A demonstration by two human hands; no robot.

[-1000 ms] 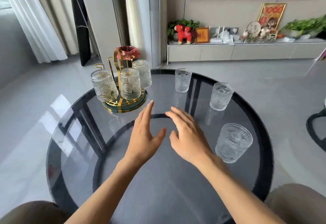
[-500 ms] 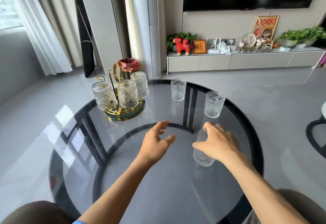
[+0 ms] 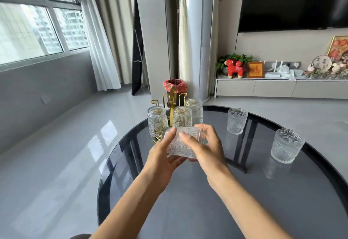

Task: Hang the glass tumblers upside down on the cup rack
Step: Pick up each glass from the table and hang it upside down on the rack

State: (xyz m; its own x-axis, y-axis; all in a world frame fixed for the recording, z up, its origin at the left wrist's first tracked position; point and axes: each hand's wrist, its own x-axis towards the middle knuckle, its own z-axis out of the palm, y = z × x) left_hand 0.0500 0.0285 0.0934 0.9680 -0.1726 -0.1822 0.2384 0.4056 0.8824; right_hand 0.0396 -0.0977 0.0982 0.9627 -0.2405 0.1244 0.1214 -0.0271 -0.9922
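Observation:
An embossed glass tumbler (image 3: 183, 142) lies on its side in the air, held between my left hand (image 3: 162, 155) and my right hand (image 3: 204, 149), just in front of the gold cup rack (image 3: 172, 99). Its rim points right. Three tumblers hang upside down on the rack: one left (image 3: 156, 121), one middle (image 3: 182, 116), one right (image 3: 194, 107). Empty gold hooks show at the rack's back. Two more tumblers stand upright on the dark glass table (image 3: 263, 201): a far one (image 3: 236, 121) and a nearer one (image 3: 286, 145).
The round table's edge curves close on the left, with grey floor beyond. A red-lined bin (image 3: 175, 86) stands behind the rack. A low cabinet (image 3: 282, 88) with ornaments and a wall screen are at the back right.
My right hand lifted the nearest tumbler off the table and carried it left toward the rack, tipping it sideways. My left hand rose and closed on it too. The camera tilted up.

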